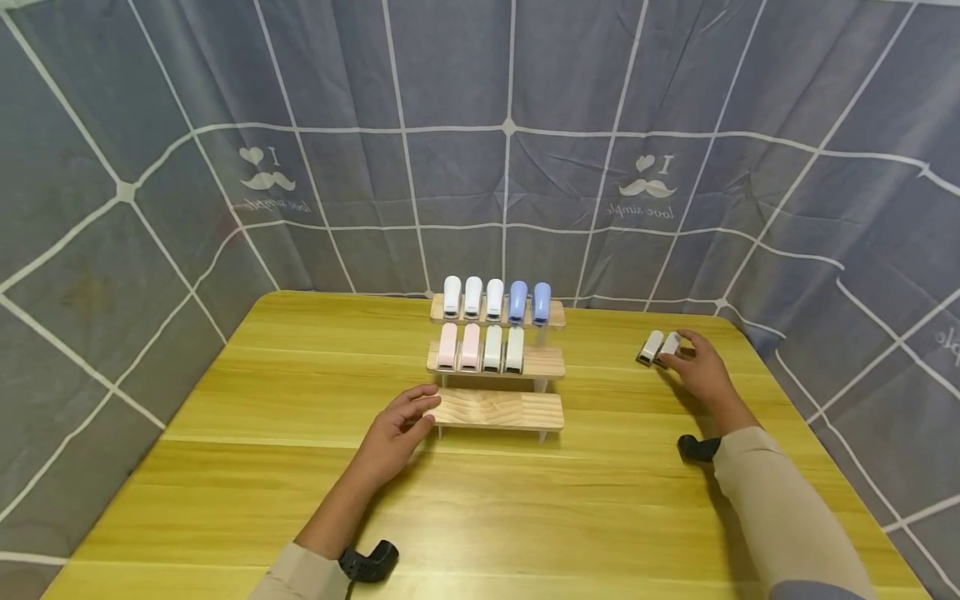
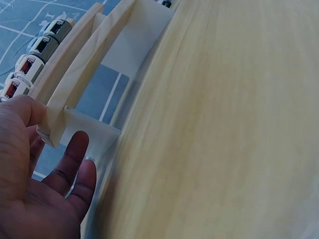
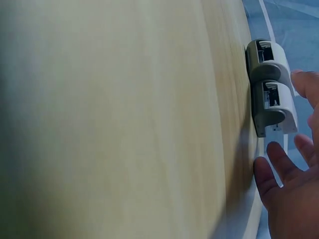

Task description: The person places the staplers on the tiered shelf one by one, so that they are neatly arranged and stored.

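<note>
My left hand (image 1: 397, 429) rests at the left end of the lowest wooden step (image 1: 498, 408), fingers loosely spread. In the left wrist view, the hand touches the end of that wooden board (image 2: 87, 67), with two lower fingers apart from it. At the right, my right hand (image 1: 701, 367) reaches around a white-topped mini stapler (image 1: 667, 346), fingers spread on both sides of it. A second, similar stapler (image 1: 650, 347) lies directly left of it. In the right wrist view the nearer stapler (image 3: 274, 104) shows its grey base, with the lower fingers apart from it.
On the top step (image 1: 557, 314) stand three white staplers (image 1: 472, 296) and two blue ones (image 1: 529, 302). The middle step (image 1: 543, 362) bears two pink staplers (image 1: 459, 346) and two pale ones (image 1: 503, 348). A grey curtain (image 1: 450, 183) surrounds the wooden table (image 1: 525, 517).
</note>
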{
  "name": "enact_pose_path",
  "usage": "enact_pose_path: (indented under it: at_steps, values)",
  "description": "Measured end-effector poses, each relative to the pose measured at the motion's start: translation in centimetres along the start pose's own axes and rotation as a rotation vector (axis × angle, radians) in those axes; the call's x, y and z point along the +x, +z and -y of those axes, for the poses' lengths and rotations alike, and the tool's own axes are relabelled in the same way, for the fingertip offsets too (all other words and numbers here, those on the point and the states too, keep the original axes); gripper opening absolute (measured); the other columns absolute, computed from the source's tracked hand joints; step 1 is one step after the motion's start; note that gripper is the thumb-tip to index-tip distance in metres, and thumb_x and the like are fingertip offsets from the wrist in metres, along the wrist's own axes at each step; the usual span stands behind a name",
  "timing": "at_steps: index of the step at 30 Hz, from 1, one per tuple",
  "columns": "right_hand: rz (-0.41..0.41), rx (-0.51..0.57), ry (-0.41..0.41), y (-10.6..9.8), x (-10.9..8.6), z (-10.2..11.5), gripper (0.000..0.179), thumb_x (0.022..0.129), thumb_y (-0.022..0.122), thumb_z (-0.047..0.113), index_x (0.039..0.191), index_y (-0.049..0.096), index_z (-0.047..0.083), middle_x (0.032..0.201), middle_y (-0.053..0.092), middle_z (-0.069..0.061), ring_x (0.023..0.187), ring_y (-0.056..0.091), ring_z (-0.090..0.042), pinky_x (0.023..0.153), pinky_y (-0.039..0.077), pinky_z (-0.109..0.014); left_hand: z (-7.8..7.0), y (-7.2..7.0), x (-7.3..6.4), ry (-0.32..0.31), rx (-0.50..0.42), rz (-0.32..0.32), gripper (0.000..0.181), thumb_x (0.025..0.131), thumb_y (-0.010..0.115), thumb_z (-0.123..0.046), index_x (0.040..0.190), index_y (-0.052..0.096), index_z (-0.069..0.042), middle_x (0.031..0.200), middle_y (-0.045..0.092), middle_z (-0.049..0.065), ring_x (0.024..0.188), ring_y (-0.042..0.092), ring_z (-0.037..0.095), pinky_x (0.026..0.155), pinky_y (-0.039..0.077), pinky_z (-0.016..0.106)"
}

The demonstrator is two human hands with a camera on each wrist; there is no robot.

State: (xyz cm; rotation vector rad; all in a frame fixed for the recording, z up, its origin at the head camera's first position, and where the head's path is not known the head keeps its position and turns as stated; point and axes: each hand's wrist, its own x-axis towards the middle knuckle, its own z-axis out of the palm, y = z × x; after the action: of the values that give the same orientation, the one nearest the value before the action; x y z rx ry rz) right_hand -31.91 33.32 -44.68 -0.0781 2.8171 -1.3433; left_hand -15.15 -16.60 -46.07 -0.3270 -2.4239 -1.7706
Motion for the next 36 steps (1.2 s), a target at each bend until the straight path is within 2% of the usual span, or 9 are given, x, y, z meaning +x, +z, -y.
enact_pose_path:
  at_steps: [9, 14, 16, 21, 24, 36]
  values:
    - [0.019, -0.044, 0.011, 0.2, 0.6, -0.5, 0.078, 0.102, 0.059, 0.026, 0.156, 0.013, -0.005, 0.144, 0.034, -0.040, 0.130, 0.040, -0.052, 0.100, 0.039, -0.058, 0.0, 0.3, 0.1, 0.033, -0.007, -0.027, 0.030, 0.097, 0.065, -0.008, 0.125, 0.067, 0.003, 0.140, 0.055, 0.010, 0.117, 0.057, 0.028, 0.089, 0.049, 0.029]
    - [0.030, -0.044, 0.018, 0.3, 0.6, -0.5, 0.081, 0.101, 0.059, 0.025, 0.157, 0.007, -0.004, 0.155, 0.022, -0.035, 0.134, 0.035, -0.052, 0.104, 0.036, -0.060, -0.2, 0.2, 0.1, 0.025, 0.009, -0.025, 0.030, 0.097, 0.065, -0.010, 0.125, 0.067, 0.001, 0.139, 0.055, 0.007, 0.117, 0.057, 0.025, 0.089, 0.049, 0.029]
    - [0.028, -0.051, 0.013, 0.4, 0.7, -0.5, 0.081, 0.101, 0.059, 0.024, 0.157, 0.007, -0.004, 0.157, 0.018, -0.033, 0.134, 0.035, -0.052, 0.104, 0.035, -0.060, -1.1, 0.2, -0.1, 0.017, 0.014, -0.028, 0.029, 0.097, 0.065, -0.008, 0.124, 0.067, 0.003, 0.139, 0.056, 0.010, 0.116, 0.057, 0.027, 0.089, 0.049, 0.030]
    - [0.016, -0.091, -0.007, 0.6, 0.8, -0.5, 0.079, 0.101, 0.059, 0.023, 0.156, 0.010, -0.006, 0.154, 0.022, -0.034, 0.131, 0.039, -0.052, 0.102, 0.037, -0.059, -1.2, 0.3, -0.1, 0.015, 0.023, -0.035, 0.029, 0.096, 0.064, -0.004, 0.124, 0.066, 0.005, 0.138, 0.056, 0.013, 0.116, 0.058, 0.030, 0.089, 0.050, 0.031]
    - [0.010, -0.101, -0.009, 0.6, 0.8, -0.6, 0.078, 0.101, 0.059, 0.023, 0.156, 0.010, -0.006, 0.153, 0.025, -0.036, 0.129, 0.040, -0.052, 0.101, 0.038, -0.059, -0.2, 0.3, 0.1, 0.027, 0.004, -0.030, 0.030, 0.096, 0.066, -0.009, 0.124, 0.067, 0.002, 0.138, 0.056, 0.008, 0.116, 0.058, 0.026, 0.089, 0.050, 0.031]
    - [-0.030, -0.025, 0.012, 0.6, 0.1, -0.5, 0.084, 0.100, 0.062, 0.026, 0.158, 0.008, -0.002, 0.157, 0.019, -0.032, 0.134, 0.036, -0.050, 0.099, 0.040, -0.058, 0.0, 0.1, 0.2, 0.003, 0.011, -0.016, 0.030, 0.097, 0.066, -0.012, 0.125, 0.068, 0.000, 0.139, 0.056, 0.006, 0.116, 0.057, 0.025, 0.090, 0.049, 0.030]
